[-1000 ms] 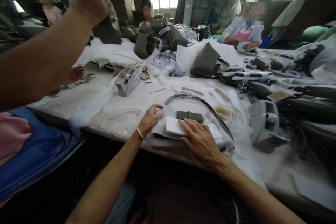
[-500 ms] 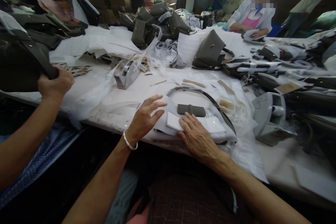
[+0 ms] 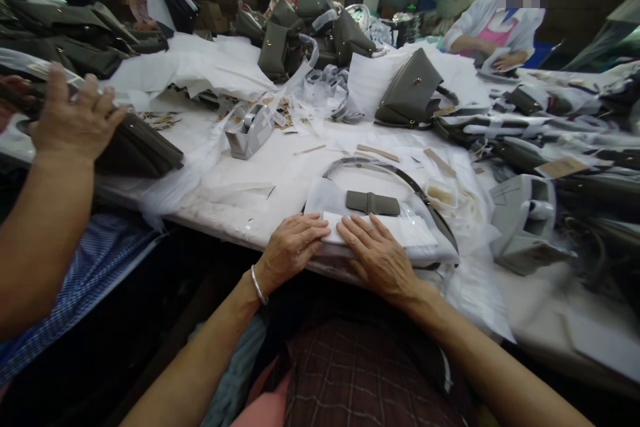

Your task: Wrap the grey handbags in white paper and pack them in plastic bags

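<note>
In front of me at the table edge lies a handbag, mostly covered by white wrapping paper, its dark strap arching away behind it. A folded white sheet rests on top. Just beyond this sheet shows a grey-green flap tab with a narrow band across it. My left hand lies on the left end of the folded sheet, fingers stretched out. Flat on the same sheet, to the right, is my right hand, with its fingers spread. Part of the bag's body is hidden by paper and hands.
A tape dispenser stands at left, another at right. A grey-green handbag leans on white paper ahead. A small plastic tub sits beside the strap. At far left a co-worker's hand is over a dark bag.
My left hand has come down from the air onto the folded sheet's left end. My right hand stays on the sheet. The co-worker's bag at left has been lowered and turned.
</note>
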Tool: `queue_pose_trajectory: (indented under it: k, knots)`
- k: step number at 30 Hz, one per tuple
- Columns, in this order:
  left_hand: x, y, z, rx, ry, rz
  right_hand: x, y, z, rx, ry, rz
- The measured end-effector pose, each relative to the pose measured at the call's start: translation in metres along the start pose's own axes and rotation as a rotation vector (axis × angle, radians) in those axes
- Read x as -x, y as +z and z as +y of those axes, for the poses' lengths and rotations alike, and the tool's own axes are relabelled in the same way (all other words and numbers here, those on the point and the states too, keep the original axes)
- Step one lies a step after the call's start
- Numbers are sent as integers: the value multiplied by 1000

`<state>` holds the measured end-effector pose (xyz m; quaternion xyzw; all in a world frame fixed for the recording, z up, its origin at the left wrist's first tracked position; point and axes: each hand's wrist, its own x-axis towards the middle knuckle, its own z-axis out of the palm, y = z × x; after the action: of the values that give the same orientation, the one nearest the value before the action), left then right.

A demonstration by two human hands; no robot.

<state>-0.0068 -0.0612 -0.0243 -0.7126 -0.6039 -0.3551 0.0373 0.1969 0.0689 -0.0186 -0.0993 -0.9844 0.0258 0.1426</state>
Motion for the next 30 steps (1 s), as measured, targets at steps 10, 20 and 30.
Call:
queue_pose_trajectory:
  k: [10,20,30]
  knots:
    - [16,1,11,-325,122,-85,-9,15,-20,111,157,58]
    - [10,18,1,-324,130,35,-9,16,-21,104,145,50]
    - [5,8,-9,-340,209,-23,-10,21,-23,127,150,99]
